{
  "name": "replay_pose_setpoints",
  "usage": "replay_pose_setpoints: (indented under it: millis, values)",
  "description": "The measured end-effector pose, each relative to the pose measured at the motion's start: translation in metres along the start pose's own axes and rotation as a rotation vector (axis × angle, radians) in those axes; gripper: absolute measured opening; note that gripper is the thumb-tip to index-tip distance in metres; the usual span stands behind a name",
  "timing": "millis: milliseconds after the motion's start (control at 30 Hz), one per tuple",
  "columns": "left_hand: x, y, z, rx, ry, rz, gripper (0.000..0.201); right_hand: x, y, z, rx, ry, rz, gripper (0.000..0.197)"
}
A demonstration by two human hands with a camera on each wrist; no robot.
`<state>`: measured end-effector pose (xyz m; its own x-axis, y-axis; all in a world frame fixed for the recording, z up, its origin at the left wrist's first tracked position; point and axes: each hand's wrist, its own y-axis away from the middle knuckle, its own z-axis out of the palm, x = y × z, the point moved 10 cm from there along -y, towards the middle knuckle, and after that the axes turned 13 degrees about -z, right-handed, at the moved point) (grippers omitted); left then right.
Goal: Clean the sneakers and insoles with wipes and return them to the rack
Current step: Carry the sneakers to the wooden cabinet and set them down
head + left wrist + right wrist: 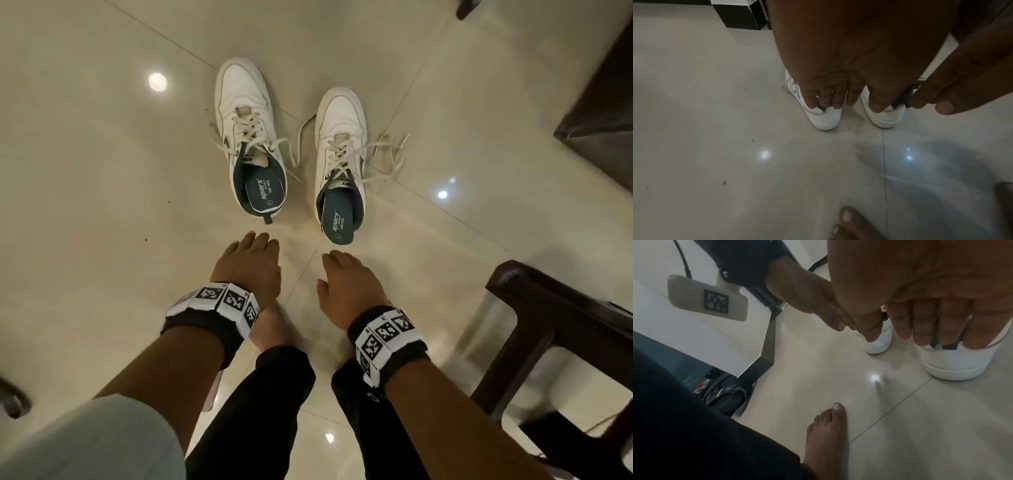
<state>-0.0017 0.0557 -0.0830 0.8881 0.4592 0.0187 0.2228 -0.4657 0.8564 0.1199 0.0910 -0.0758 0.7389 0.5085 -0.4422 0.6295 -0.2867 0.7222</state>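
Observation:
Two white lace-up sneakers stand side by side on the tiled floor, toes pointing away from me: the left sneaker (245, 120) and the right sneaker (339, 137), laces loose. A blue insole (265, 193) lies in the left one. The other insole (337, 222) sticks out over the right heel. My left hand (255, 253) hovers just short of the left heel (824, 118), fingers relaxed, holding nothing. Near the right heel (953, 363), my right hand (337, 274) hangs with straight fingers (931, 324) and is also empty. No wipes show.
A dark wooden stool (555, 325) stands at my right, and dark furniture (603, 113) sits at the upper right. My bare foot (826, 434) is on the tiles behind the hands. A backpack (727, 395) lies under furniture at the left.

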Motion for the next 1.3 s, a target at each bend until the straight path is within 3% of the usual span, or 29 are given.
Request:
replay_pose_setpoints:
  millis: [200,267,400,567,700,867,1000,1300]
  values:
    - [-0.001,-0.023,0.007,0.027,0.057,-0.047,0.062,0.011,-0.016,-0.013,0.238,0.030,-0.007,0.058]
    - [-0.001,-0.022,-0.004,0.130,0.061,-0.041,0.062,0.014,-0.016,-0.020,0.289,0.063,0.024,0.062]
    - [0.001,-0.017,-0.023,0.352,0.095,-0.035,0.058,0.019,-0.027,-0.017,0.235,0.044,0.064,0.065]
    - [-0.017,-0.035,0.002,0.188,0.109,-0.229,0.073,0.027,-0.042,-0.019,0.209,0.010,0.115,0.055]
    - [-0.021,-0.056,0.000,0.205,0.174,-0.226,0.050,0.032,-0.055,-0.015,0.173,0.068,0.117,0.047]
    - [-0.022,-0.076,-0.010,0.199,0.079,-0.221,0.034,0.036,-0.063,-0.021,0.249,0.174,0.106,0.033]
    - [-0.014,-0.061,-0.030,0.292,0.125,-0.258,0.031,0.042,-0.046,-0.050,0.460,0.155,0.131,0.027]
    - [0.038,0.038,-0.091,0.372,0.110,-0.076,0.021,0.012,0.044,-0.132,0.613,0.113,0.025,0.014]
